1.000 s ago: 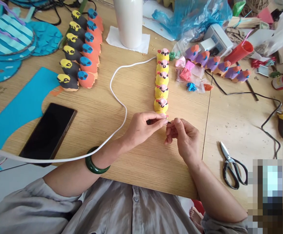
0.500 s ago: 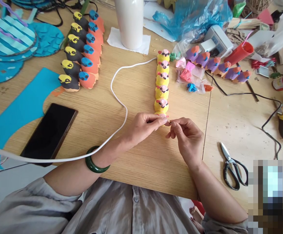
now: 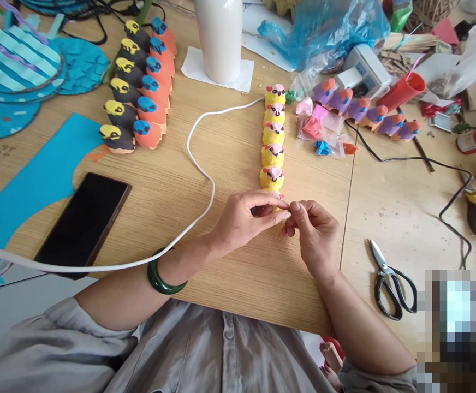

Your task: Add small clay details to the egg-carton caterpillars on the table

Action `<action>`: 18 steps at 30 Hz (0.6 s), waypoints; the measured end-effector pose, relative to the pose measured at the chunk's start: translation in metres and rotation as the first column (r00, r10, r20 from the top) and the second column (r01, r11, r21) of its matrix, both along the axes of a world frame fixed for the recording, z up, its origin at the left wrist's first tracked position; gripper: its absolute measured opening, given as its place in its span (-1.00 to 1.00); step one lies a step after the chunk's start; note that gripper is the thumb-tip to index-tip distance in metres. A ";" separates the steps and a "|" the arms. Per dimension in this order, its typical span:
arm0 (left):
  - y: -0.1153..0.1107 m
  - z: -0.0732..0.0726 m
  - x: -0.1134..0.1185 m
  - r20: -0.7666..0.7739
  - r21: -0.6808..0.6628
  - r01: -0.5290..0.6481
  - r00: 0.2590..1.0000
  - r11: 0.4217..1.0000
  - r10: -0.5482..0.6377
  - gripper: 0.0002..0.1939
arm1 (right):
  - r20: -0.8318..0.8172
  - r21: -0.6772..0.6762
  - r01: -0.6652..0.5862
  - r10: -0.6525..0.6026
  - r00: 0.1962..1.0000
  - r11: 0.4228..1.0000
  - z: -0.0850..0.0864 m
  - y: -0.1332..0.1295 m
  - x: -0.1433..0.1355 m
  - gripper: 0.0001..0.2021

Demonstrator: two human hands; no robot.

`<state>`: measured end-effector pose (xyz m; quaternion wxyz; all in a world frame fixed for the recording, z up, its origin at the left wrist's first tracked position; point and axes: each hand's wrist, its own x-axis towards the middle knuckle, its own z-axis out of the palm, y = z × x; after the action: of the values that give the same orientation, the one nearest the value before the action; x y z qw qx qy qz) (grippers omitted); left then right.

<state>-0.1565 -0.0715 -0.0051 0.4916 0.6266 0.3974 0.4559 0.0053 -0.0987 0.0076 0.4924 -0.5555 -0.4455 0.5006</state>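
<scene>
My left hand (image 3: 246, 218) and my right hand (image 3: 317, 234) meet fingertip to fingertip at the near end of a row of yellow clay figures (image 3: 273, 155) with pink tops and black marks. Both hands are pinched closed; whatever lies between the fingertips is too small to make out. My left fingers partly cover the nearest yellow figure. Small bags of coloured clay (image 3: 315, 120) lie right of the row.
A white cable (image 3: 212, 188) curves past my left arm. Phone (image 3: 84, 218) and blue cutout (image 3: 41, 174) lie left, black-yellow figures (image 3: 117, 112) and orange-blue ones (image 3: 152, 109) behind. Scissors (image 3: 385, 273) and purple figures (image 3: 358, 109) are right; a white cup (image 3: 219, 43) stands behind.
My left hand has shifted slightly right, and its fingertips now meet those of my right hand. The right hand has moved slightly left. The objects on the table have stayed put.
</scene>
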 end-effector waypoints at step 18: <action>0.002 0.004 -0.004 -0.088 0.048 -0.091 0.992 0.995 0.095 -0.79 | -0.255 -0.087 -0.052 0.028 0.967 0.995 -0.005 0.006 0.003 -0.74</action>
<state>-0.1608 -0.0699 -0.0015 0.4375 0.6378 0.4379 0.4583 0.0087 -0.0928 0.0026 0.5086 -0.5002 -0.3662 0.5975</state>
